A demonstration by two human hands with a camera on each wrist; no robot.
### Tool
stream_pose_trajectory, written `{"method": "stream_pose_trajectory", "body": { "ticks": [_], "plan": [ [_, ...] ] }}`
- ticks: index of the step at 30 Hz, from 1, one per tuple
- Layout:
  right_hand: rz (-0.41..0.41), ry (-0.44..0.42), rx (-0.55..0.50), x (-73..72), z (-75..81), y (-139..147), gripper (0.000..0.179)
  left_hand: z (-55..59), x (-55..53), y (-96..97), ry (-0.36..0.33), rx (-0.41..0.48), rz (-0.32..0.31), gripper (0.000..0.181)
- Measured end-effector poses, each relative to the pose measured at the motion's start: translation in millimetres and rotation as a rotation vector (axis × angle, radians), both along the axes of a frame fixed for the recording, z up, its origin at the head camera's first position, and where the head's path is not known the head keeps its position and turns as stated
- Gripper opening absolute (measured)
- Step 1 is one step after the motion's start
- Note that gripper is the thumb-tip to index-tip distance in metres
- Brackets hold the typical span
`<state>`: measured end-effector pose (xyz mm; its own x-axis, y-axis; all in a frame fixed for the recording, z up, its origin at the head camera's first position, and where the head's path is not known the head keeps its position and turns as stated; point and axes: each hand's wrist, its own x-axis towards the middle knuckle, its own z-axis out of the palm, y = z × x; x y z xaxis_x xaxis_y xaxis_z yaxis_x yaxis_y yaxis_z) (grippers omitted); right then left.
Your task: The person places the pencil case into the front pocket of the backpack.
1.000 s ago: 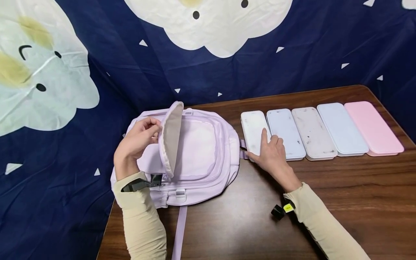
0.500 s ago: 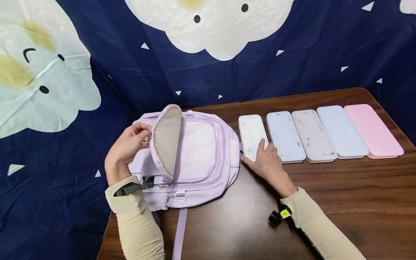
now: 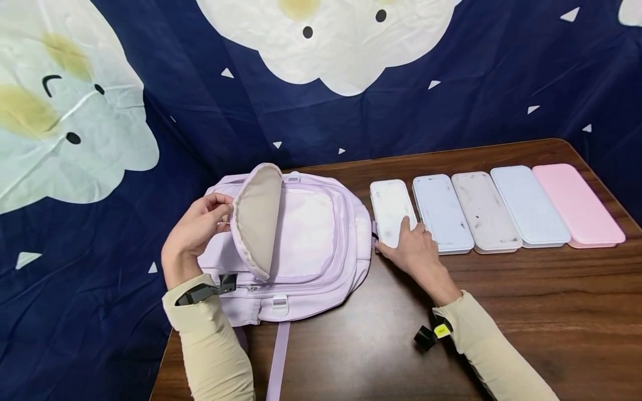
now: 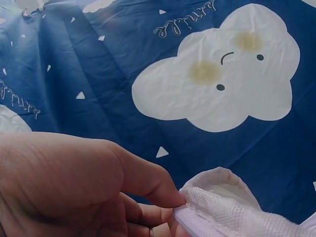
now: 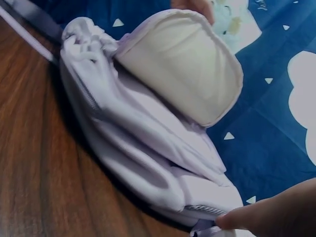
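A lilac backpack (image 3: pixel 306 231) lies on the table, its front pocket flap (image 3: pixel 256 223) lifted to show a beige lining. My left hand (image 3: pixel 195 234) pinches the flap's edge between thumb and fingers, which the left wrist view shows up close. Just right of the backpack is a flat white box (image 3: pixel 392 206) with rounded corners, like a pencil box. My right hand (image 3: pixel 416 250) grips its near end, thumb at the left side and fingers over the top and right side. In the right wrist view only part of that hand shows, beside the backpack's end.
Right of the white box, a light blue box (image 3: pixel 442 211), a greyish box (image 3: pixel 485 211), a pale blue box (image 3: pixel 529 206) and a pink box (image 3: pixel 577 206) lie in a row. A lilac strap (image 3: pixel 278 362) runs toward the table's (image 3: pixel 351 356) front. A navy cloud-print cloth (image 3: pixel 351 122) hangs behind.
My left hand has drawn the flap further left, opening it wider. My right hand has shifted the white box slightly left and nearer, widening its gap from the light blue one.
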<state>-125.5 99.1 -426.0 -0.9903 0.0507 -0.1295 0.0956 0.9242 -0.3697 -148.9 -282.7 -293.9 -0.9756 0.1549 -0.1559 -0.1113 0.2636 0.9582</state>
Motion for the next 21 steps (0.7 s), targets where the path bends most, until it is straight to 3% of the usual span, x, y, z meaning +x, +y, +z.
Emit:
{"method": "stream_pose_trajectory", "body": {
  "ticks": [8, 14, 21],
  "plan": [
    [0.014, 0.100, -0.014, 0.8, 7.5, 6.0, 0.088, 1.3, 0.2, -3.9, 0.003, -0.050, -0.004, 0.013],
    [0.002, 0.193, -0.055, 0.3, 9.1, 13.7, 0.076, 1.3, -0.2, -6.2, -0.006, -0.038, 0.007, 0.017],
    [0.008, 0.253, -0.111, -2.5, 8.4, 26.4, 0.077, -1.1, 1.0, -9.8, 0.007, -0.077, 0.015, 0.016]
  ]
}}
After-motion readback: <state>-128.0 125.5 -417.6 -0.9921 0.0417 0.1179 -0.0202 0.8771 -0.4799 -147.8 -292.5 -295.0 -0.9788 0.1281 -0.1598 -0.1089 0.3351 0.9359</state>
